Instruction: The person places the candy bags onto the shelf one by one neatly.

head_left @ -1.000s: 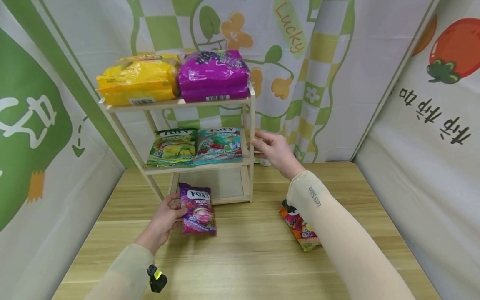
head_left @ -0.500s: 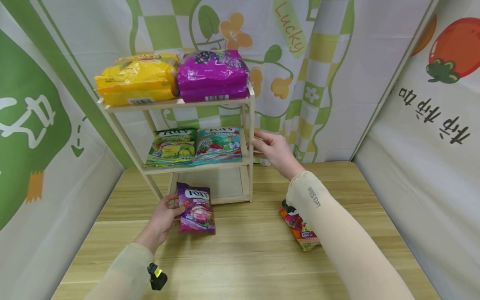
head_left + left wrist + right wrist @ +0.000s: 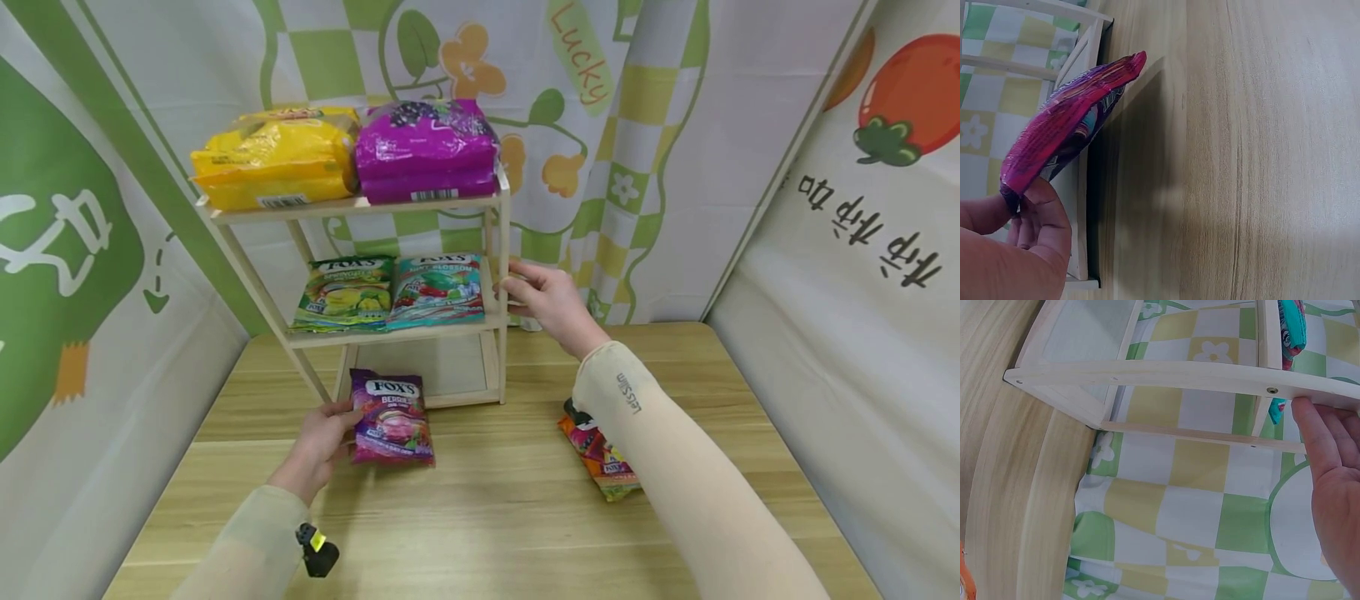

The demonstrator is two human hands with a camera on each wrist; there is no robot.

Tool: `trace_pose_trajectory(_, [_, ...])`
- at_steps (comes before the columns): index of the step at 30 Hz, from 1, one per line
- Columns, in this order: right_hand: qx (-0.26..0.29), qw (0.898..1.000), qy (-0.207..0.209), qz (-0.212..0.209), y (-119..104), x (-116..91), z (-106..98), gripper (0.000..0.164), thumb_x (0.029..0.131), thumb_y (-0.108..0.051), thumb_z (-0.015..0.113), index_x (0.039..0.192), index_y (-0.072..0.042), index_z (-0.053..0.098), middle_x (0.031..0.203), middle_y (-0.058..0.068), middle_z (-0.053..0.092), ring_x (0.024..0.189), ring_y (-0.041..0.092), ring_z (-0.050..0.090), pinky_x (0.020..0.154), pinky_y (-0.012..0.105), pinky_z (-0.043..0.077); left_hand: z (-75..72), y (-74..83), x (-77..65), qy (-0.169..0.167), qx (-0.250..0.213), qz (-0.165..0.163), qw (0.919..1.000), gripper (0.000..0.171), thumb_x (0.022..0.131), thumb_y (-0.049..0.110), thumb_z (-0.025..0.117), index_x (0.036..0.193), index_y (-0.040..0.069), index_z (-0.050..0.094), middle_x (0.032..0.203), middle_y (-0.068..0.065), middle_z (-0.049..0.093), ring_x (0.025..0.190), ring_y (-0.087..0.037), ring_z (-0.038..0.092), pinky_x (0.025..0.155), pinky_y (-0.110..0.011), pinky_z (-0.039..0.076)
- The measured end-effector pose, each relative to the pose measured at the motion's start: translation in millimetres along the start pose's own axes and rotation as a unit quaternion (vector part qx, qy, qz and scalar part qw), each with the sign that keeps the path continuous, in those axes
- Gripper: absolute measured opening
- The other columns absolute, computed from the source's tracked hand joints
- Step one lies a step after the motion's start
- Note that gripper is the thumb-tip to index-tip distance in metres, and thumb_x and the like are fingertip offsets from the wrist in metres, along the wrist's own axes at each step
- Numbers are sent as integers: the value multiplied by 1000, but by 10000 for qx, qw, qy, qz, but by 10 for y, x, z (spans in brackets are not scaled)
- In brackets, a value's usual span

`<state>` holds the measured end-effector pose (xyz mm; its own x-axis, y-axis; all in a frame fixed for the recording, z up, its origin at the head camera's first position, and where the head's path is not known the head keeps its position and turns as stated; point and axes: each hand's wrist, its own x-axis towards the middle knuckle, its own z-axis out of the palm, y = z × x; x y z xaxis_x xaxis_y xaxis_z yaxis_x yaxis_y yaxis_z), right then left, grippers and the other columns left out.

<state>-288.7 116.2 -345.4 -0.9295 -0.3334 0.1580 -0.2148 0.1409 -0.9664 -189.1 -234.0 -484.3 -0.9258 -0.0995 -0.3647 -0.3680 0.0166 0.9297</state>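
My left hand (image 3: 318, 446) pinches the left edge of a purple Fox's Berries candy bag (image 3: 392, 421), tilted up before the bottom tier of a wooden shelf rack (image 3: 397, 336). In the left wrist view, the candy bag (image 3: 1063, 122) hangs over the table, thumb and fingers at its corner. My right hand (image 3: 551, 304) holds the rack's right front post at middle-tier height. In the right wrist view, the fingers of that hand (image 3: 1341, 481) lie against the post (image 3: 1166, 376). A green candy bag (image 3: 345, 293) and a turquoise candy bag (image 3: 437, 290) lie on the middle tier.
A yellow bag (image 3: 281, 158) and a magenta bag (image 3: 427, 154) sit on top of the rack. An orange-red candy bag (image 3: 596, 458) lies on the wooden table (image 3: 480, 533), partly hidden under the right forearm. Printed curtains (image 3: 810, 275) close in the back and sides.
The purple candy bag has shifted slightly left and turned to face more squarely forward, with the left hand moving along with it. The right hand stays on the post.
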Motion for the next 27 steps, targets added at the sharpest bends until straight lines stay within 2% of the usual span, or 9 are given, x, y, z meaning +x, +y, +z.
trace_pose_trajectory(4, [-4,10000,-4,-21,-4,-1,3,46,106,-24,58,150,-15,53,148,17,55,130,27,60,96,33,59,0,-9,5,91,-167,-161,9997,58,106,10,53,152,-16,27,100,-6,64,82,-10,63,73,-25,58])
trace_pose_trajectory(10, [-21,10000,-13,3,-4,-4,1,46,106,-23,58,150,-15,52,150,15,54,131,26,59,97,33,58,4,-29,24,234,-200,-213,9993,59,106,11,54,151,-15,27,107,-10,62,85,-12,63,74,-26,59])
trace_pose_trajectory(13, [-21,10000,-21,5,0,0,-1,46,106,-23,58,150,-15,52,149,15,55,131,27,59,97,33,58,25,-37,22,386,9,-123,9992,59,104,9,55,150,-15,27,113,-16,59,83,-12,62,70,-25,59])
trace_pose_trajectory(16, [-14,10000,-37,-17,4,7,-2,46,106,-23,58,150,-14,52,145,18,57,130,27,60,97,33,58,63,-33,1,633,494,93,9967,57,102,6,56,148,-14,30,123,-23,52,86,-16,59,69,-25,57])
trace_pose_trajectory(18, [-24,10000,-40,-30,-1,4,-1,46,106,-23,58,150,-14,52,144,18,59,130,27,60,97,33,58,99,-28,-18,795,975,314,9916,57,99,4,58,147,-13,32,131,-28,47,96,-24,58,78,-31,57])
trace_pose_trajectory(20, [-38,10000,-41,-33,-6,1,-2,46,106,-23,58,150,-14,52,144,17,59,130,27,60,98,34,58,138,-28,-42,923,1477,507,9834,60,95,2,62,146,-12,34,140,-33,40,110,-36,54,92,-41,56])
trace_pose_trajectory(23, [-65,10000,-28,-23,-8,-4,-3,46,106,-24,58,150,-15,52,142,16,61,129,27,61,97,33,58,199,-47,-73,963,2087,754,9703,64,89,0,67,144,-10,37,148,-38,23,130,-50,38,110,-58,43])
trace_pose_trajectory(25, [-80,10000,-17,-19,-4,-3,-5,46,106,-24,58,150,-16,53,140,16,62,128,27,61,97,33,58,236,-71,-100,911,2364,905,9631,64,85,-1,70,142,-8,40,150,-39,13,135,-55,31,114,-63,37])
trace_pose_trajectory(27, [-85,10000,-17,-23,-1,-2,-6,46,106,-25,58,150,-16,53,139,16,63,127,26,62,97,33,58,270,-97,-122,822,2644,1144,9541,62,81,-4,70,137,-7,45,150,-39,9,137,-56,27,115,-65,34])
